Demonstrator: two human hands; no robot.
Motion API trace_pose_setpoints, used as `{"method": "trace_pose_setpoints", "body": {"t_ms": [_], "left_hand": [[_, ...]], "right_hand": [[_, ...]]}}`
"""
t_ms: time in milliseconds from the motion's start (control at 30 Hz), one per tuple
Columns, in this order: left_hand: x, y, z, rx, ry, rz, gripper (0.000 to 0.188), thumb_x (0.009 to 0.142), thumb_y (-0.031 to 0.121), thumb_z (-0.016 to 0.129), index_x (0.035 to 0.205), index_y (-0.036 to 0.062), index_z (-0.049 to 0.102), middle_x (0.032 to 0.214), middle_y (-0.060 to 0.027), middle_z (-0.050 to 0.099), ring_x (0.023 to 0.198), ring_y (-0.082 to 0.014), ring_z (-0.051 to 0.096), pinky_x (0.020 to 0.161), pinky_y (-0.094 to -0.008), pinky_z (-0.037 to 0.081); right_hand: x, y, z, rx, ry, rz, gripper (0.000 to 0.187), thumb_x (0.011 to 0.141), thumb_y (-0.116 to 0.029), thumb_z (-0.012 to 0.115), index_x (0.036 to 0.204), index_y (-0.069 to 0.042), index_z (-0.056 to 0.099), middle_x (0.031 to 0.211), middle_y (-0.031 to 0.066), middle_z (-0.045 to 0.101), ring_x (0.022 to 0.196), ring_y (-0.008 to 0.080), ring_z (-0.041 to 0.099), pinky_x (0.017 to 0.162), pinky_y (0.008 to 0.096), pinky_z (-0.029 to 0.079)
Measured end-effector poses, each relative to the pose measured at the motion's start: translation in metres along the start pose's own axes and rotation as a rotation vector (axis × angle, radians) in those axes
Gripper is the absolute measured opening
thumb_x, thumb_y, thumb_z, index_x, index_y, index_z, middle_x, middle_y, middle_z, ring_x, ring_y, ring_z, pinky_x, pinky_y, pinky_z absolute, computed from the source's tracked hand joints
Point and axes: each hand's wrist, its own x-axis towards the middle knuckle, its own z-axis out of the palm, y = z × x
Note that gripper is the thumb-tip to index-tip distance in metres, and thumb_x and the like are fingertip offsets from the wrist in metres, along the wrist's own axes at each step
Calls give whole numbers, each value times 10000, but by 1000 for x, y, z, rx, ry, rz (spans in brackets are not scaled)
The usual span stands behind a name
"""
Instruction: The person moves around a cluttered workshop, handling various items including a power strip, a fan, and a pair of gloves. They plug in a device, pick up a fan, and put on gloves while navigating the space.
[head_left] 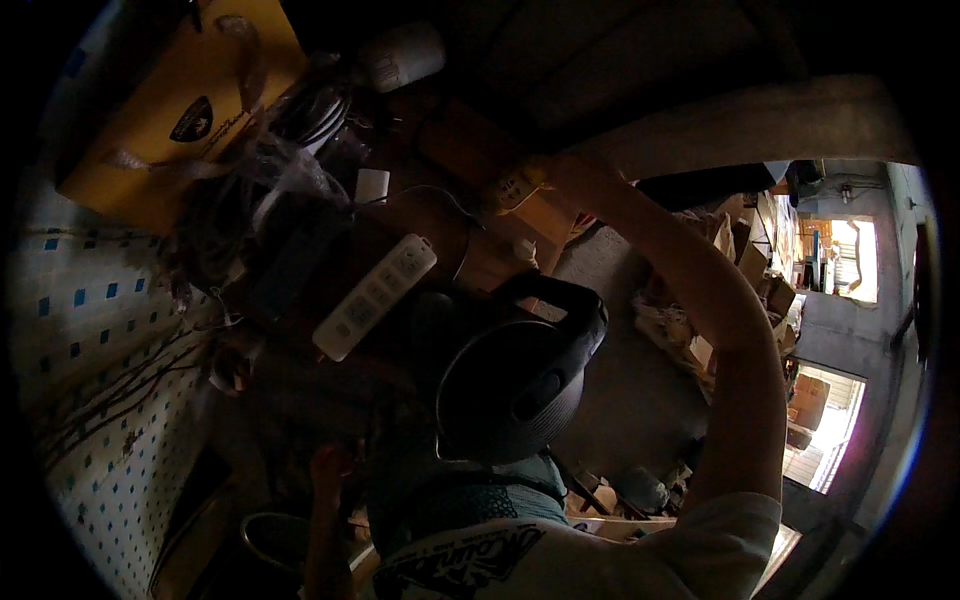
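White wall tiles with small blue squares line the left of this dim, cluttered room, and bright openings light its right side. Seen from the head, a dark brown table takes up the upper middle.

At its far left corner stands a large yellow bag with ribbon handles. Tangled dark cables in clear plastic are heaped beside it, along the left edge. A whitish cylindrical container lies at the far edge. Toward the middle is a small white cube-shaped adapter with a thin white cable, and a long white power strip lies slantwise nearer the near edge.

The right hand is stretched out by the table's far right part, against a small yellow block with dark markings; it is too dark to tell whether the fingers are clamped on it. Below the block sits a brown cardboard piece. The left hand is low, near the person's lap; whether its fingers are together cannot be told. Between the hands, a black ribbed rounded object with a looped handle partly covers the lap.
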Motion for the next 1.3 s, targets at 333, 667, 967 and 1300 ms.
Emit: {"method": "trace_pose_setpoints", "body": {"t_ms": [333,667,967,1300], "left_hand": [[-5,1,1,383,46,246,235,895,130,649,1114,50,617,1020,-81,645,876,-181,645,702,-324,559],[12,11,24,-15,241,-84,296,908,217,646,1167,88,584,1090,-95,640,972,-214,638,772,-363,561],[-6,-12,-40,-170,299,-252,203,924,232,563,1048,81,619,874,-78,642,754,-218,626,611,-359,535],[-2,-10,-46,148,-2,-115,309,916,204,560,1189,60,553,1022,-90,634,828,-205,629,675,-376,550]], "right_hand": [[18,-8,38,-86,-79,24,264,849,-179,628,1113,-177,621,962,106,691,861,261,687,711,395,559],[3,3,78,-128,258,-4,315,821,-164,649,1134,-192,639,1017,28,651,891,205,669,756,344,557],[-96,-63,59,323,662,324,423,708,-108,766,1109,-206,673,1168,56,564,1110,278,540,943,408,467],[-86,-61,140,301,424,55,410,774,-270,704,1177,-279,630,1125,8,539,1042,199,560,800,331,534]]}}
